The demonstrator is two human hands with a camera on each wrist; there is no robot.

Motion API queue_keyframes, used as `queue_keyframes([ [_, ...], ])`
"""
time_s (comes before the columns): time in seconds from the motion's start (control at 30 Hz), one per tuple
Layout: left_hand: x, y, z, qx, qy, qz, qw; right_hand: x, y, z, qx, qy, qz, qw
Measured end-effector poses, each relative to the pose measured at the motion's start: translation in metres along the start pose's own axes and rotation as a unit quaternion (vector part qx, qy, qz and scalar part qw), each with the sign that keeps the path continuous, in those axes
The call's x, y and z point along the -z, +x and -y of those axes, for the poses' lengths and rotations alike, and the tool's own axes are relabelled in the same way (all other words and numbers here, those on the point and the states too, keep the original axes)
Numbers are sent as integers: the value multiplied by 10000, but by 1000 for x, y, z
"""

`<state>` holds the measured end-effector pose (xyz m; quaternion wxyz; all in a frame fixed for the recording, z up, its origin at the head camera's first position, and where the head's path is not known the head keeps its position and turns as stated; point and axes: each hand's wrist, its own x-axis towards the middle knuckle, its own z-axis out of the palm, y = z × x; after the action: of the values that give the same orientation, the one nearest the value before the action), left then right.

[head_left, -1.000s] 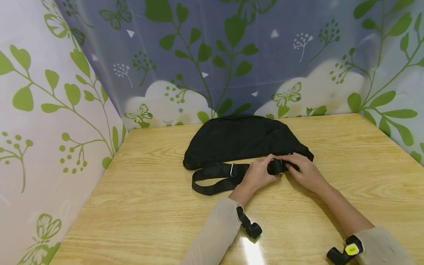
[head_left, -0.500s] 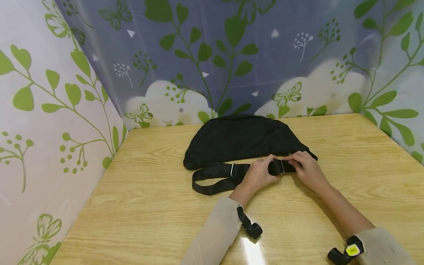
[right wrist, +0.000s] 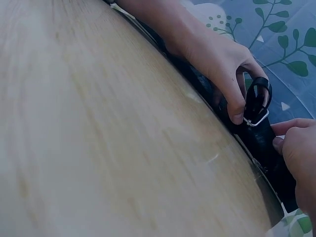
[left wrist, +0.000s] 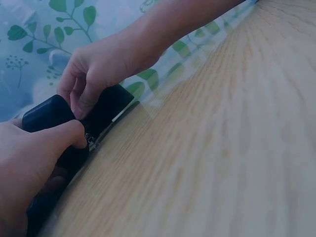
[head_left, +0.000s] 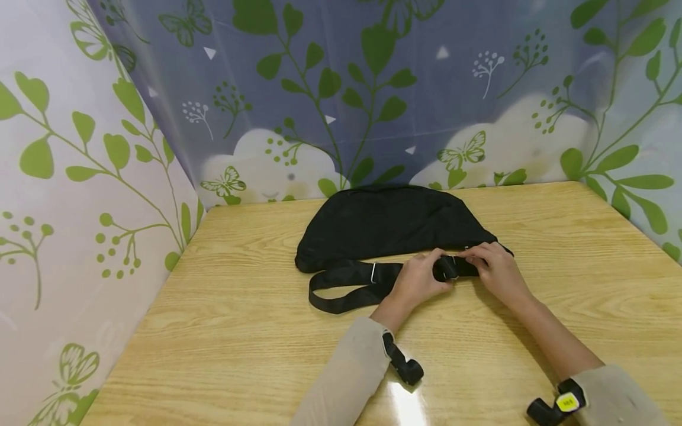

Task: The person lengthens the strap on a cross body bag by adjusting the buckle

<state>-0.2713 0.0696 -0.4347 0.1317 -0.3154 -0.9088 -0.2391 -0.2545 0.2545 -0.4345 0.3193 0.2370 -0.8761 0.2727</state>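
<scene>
A black waist bag (head_left: 394, 222) lies flat near the back of the table, its straight side facing me. In front of it runs its black webbing strap (head_left: 333, 306), folded back in a long loop on the left, with a silver metal slider (head_left: 373, 273) across it. My left hand (head_left: 418, 281) grips the strap, thumb and fingers around a small raised loop (right wrist: 259, 91) of webbing beside a metal buckle (right wrist: 257, 120). Just right of that buckle, my right hand (head_left: 499, 273) pinches the strap between thumb and fingers, close to the bag's right corner.
The wooden table (head_left: 224, 343) reaches back to a leaf-patterned cloth wall (head_left: 319, 89), with another such wall (head_left: 106, 177) on the left. Each sleeve carries a black wrist strap (head_left: 407, 370) with a camera.
My right hand has shifted slightly right along the strap, showing more webbing beside the buckle. The bag's right corner has moved right too. My left hand stays nearly in place.
</scene>
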Motion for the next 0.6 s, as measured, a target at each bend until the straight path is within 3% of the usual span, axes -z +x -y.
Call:
queue_keyframes([
  [0.33,-3,2,0,50,-299,118,9995,-1,-3,1,-7,-35,22,10000],
  [0.6,-6,0,-3,86,49,-181,9998,-4,-3,2,99,6,29,9999],
])
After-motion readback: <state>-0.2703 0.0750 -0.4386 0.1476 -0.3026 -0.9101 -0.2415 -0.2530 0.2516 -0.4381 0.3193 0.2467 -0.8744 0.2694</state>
